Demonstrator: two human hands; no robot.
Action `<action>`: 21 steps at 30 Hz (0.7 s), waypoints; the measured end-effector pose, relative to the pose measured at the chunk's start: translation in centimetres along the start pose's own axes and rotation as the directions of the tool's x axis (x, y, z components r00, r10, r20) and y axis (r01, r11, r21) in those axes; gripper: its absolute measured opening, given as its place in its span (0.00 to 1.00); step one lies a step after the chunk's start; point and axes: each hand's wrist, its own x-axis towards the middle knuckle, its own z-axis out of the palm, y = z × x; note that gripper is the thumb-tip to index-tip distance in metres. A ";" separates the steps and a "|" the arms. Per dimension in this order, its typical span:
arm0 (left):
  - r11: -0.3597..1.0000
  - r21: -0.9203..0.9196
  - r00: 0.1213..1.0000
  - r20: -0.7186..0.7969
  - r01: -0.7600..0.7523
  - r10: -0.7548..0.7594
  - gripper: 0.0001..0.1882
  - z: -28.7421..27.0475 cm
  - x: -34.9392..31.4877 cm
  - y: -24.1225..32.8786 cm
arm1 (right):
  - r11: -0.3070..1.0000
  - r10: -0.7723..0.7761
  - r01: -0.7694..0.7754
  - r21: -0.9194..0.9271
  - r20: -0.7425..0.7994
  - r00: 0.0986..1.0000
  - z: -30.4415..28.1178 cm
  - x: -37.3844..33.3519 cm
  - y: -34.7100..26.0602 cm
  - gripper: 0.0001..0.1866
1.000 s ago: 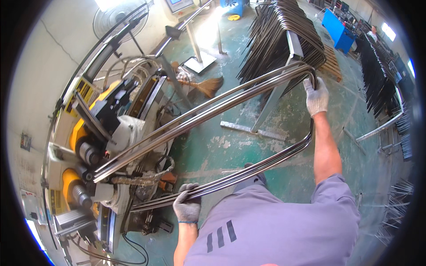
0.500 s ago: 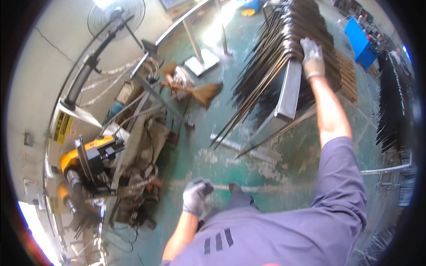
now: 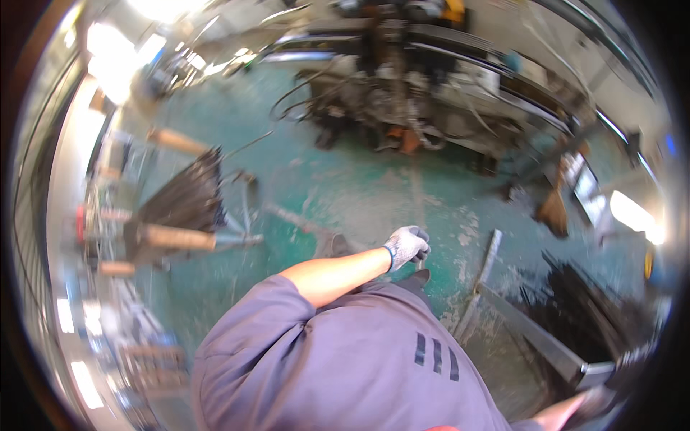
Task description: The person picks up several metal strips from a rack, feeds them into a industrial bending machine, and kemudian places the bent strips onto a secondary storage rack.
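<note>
In front of my body is my left hand [image 3: 408, 248], in a whitish knit glove with darker fingertips. Its fingers are curled in, and whatever they may hold is hidden. Blurred at the lower right edge, my right hand [image 3: 595, 401] is by the end of a grey metal beam [image 3: 532, 327]. Whether it touches the beam or the rods cannot be made out. A bundle of long dark rods [image 3: 586, 298] lies beside that beam.
Ahead stands a machine bench [image 3: 460, 108] with hoses and cables. A straw broom [image 3: 553, 212] is at the right. Another dark bundle [image 3: 183, 194] rests on a wood-edged rack [image 3: 180, 237] at the left. Worn green floor [image 3: 359, 187] lies between.
My view has swung far left, so the rod stack has shifted to the lower right. My right hand, earlier spread on the stack, is now at the picture's edge. My left hand stays curled.
</note>
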 end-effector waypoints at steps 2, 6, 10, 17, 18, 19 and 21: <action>0.987 -0.124 0.987 -0.137 -0.099 0.082 0.15 -6.3 -0.8 -1.2 | 0.999 0.050 -0.052 0.008 0.128 0.991 -1.9 -8.5 -6.7 0.22; 0.901 -0.355 0.922 -0.371 -0.248 0.108 0.14 -20.3 -4.8 -3.5 | 0.990 0.143 -0.124 -0.070 0.493 0.858 -6.3 -23.6 -20.6 0.22; 0.867 -0.232 0.750 -0.626 -0.441 0.214 0.12 -34.9 -11.2 -5.9 | 0.998 0.061 -0.044 -0.044 0.822 0.567 -8.7 -33.5 -35.2 0.22; 0.696 0.500 -0.122 -0.847 -0.516 0.518 0.08 -66.1 -31.3 -7.7 | 0.623 -0.742 -0.072 0.779 0.617 0.262 -5.7 -39.6 -70.8 0.24; 0.710 0.512 -0.201 -0.854 -0.482 0.480 0.09 -70.0 -34.2 -7.6 | 0.603 -0.758 -0.050 0.796 0.591 0.275 -5.3 -39.5 -75.6 0.24; 0.693 0.519 -0.285 -0.854 -0.500 0.434 0.11 -72.4 -37.2 -7.0 | 0.585 -0.773 -0.028 0.811 0.567 0.283 -4.9 -39.4 -80.0 0.23; 0.816 0.556 -0.441 -0.779 -0.159 0.445 0.15 -77.7 -41.9 -7.7 | 0.502 -0.814 0.014 0.865 0.467 0.344 -6.0 -40.4 -89.4 0.21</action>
